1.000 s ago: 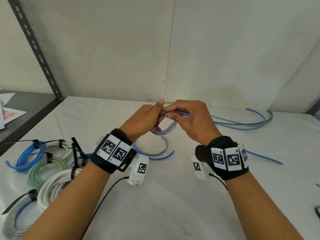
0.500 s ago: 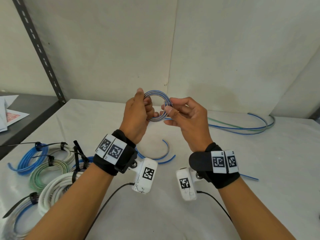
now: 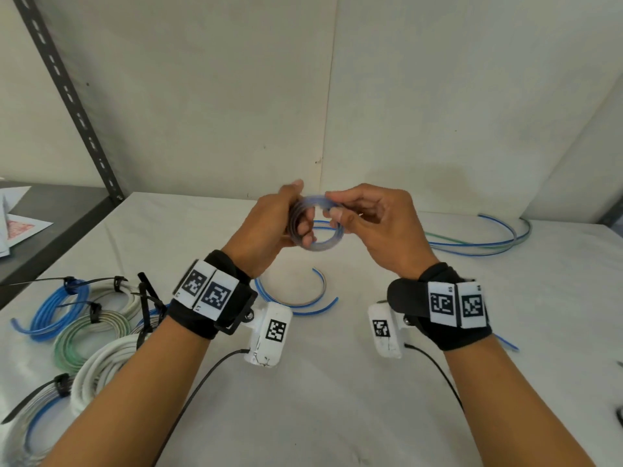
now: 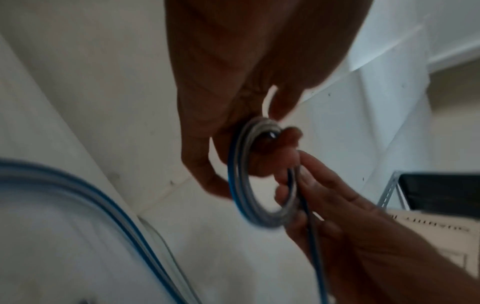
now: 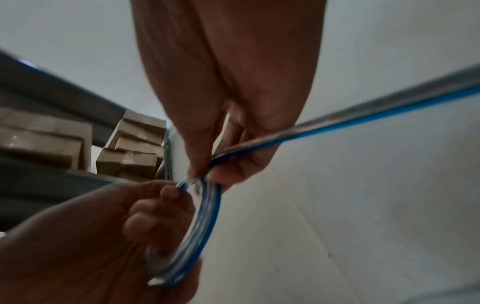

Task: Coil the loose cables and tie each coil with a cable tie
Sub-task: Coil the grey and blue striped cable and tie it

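Note:
A small coil of blue-and-grey cable (image 3: 320, 243) (image 4: 255, 207) (image 5: 205, 214) hangs in the air above the white table (image 3: 337, 382). My left hand (image 3: 269, 224) grips its left side, fingers curled through the ring. My right hand (image 3: 367, 220) pinches the cable at the coil's top right, and the loose strand (image 5: 363, 115) runs out past the palm. The cable's free tail (image 3: 478, 244) curves over the table at the far right. Another loose blue arc (image 3: 296, 299) lies below the hands.
Several tied coils, blue (image 3: 50, 311), green (image 3: 91, 338) and white (image 3: 101, 369), lie at the left with black cable ties (image 3: 148, 298). A dark shelf (image 3: 50, 230) with papers and a slotted post (image 3: 67, 96) stand at the left. Walls close the back.
Both hands lifted the coil off the table a second ago. The ring has since tilted and sunk slightly, with my right hand sliding to its top right.

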Demonstrator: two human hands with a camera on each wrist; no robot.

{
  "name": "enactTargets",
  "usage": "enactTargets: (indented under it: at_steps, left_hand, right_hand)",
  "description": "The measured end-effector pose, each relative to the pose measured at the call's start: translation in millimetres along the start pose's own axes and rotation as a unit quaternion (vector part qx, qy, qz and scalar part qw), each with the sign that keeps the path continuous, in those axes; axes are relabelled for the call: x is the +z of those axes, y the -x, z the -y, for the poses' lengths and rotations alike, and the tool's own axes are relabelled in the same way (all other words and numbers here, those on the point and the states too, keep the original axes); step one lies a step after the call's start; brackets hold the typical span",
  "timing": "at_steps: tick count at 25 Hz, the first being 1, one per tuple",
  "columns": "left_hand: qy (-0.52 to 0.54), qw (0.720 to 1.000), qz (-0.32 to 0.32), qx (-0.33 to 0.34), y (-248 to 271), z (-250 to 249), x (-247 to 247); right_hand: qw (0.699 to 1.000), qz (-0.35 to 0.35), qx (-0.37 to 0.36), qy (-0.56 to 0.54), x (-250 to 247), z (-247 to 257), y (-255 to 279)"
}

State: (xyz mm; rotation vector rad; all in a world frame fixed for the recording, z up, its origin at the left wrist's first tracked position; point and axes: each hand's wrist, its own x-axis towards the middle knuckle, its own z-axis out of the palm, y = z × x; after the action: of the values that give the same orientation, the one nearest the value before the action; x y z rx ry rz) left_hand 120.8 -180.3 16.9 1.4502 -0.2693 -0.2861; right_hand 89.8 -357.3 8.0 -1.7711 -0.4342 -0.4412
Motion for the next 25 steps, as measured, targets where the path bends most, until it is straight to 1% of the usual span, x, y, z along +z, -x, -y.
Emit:
enactTargets:
  at_steps: [2, 3, 5, 7, 9, 11, 13, 14, 17, 19, 21, 24, 25]
  left_hand:
    - [-0.130, 0.991, 0.035, -0.008, 0.7, 3.4, -2.8]
    - [-0.169, 0.985, 0.044, -0.011, 1.1, 5.7, -3.5]
    - [-0.206, 0.977, 0.052, -0.001, 2.1, 8.0, -4.3]
    - [-0.203, 0.978, 0.033, 0.034, 1.7, 8.2, -4.2]
    - [-0.161, 0.984, 0.003, 0.071, 2.2, 5.7, -3.0]
    - [-0.087, 0.992, -0.025, 0.085, 1.5, 1.7, -1.8]
    - [-0.025, 0.995, -0.051, 0.087, 0.1, -1.8, -3.5]
    - [-0.007, 0.994, -0.062, 0.089, -0.4, -3.6, -4.4]
    - [0.022, 0.993, -0.074, 0.091, -0.1, -4.1, -6.5]
    - [0.039, 0.994, -0.061, 0.087, 0.5, -4.5, -4.3]
    - [0.019, 0.995, -0.032, 0.096, 2.0, -5.1, -5.8]
    - [-0.106, 0.984, 0.010, 0.140, 5.5, -6.6, -17.0]
    - [-0.120, 0.982, 0.024, 0.146, 7.0, -7.5, -21.9]
  right_hand:
    - [0.994, 0.061, -0.008, 0.089, -3.5, -2.2, 1.5]
    - [0.991, 0.078, -0.009, 0.110, -3.3, -3.5, 2.3]
    - [0.990, 0.087, -0.006, 0.110, -1.7, -4.5, 2.4]
    - [0.994, 0.075, -0.008, 0.084, 0.6, -4.0, 2.5]
    - [0.997, 0.047, -0.020, 0.063, 4.8, -2.2, 2.0]
    - [0.999, -0.012, -0.015, 0.030, 9.2, -1.2, 1.5]
    - [0.996, -0.079, 0.006, -0.030, 13.8, -0.5, 2.0]
    - [0.994, -0.096, 0.017, -0.055, 16.3, 0.4, 1.7]
    - [0.989, -0.091, 0.039, -0.106, 26.5, 1.2, 4.4]
    - [0.988, -0.100, 0.030, -0.112, 26.9, 1.0, 4.2]
    - [0.988, -0.108, 0.022, -0.111, 21.2, 1.3, 2.3]
    - [0.990, -0.091, 0.024, -0.107, 7.4, 2.6, -0.3]
    - [0.992, -0.073, 0.024, -0.099, 3.1, 3.1, -0.4]
